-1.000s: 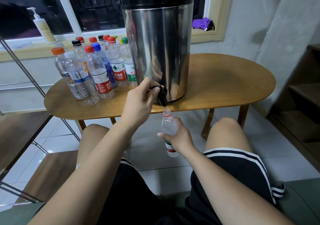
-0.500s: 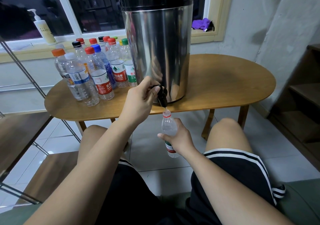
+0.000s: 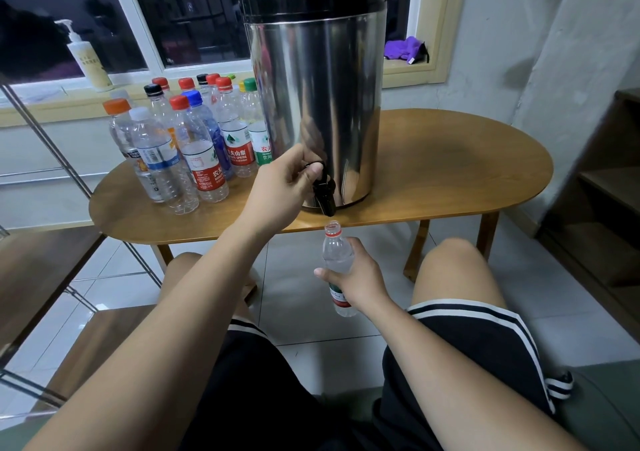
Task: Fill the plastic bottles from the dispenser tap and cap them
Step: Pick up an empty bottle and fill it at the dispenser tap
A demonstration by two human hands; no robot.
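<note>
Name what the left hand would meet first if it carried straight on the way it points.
Probably the steel dispenser wall, right behind the tap whose lever the left hand pinches; depth is hard to judge.

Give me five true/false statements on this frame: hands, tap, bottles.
1. The left hand grips the tap on the dispenser. True.
2. The bottle in the right hand is capped. False: its neck is open, with no cap on.
3. That bottle's mouth sits just under the tap, not touching it. True.
4. The capped bottles stand right of the dispenser on the table. False: they stand to its left.
5. The purple cloth lies on the table. False: it lies on the windowsill.
</note>
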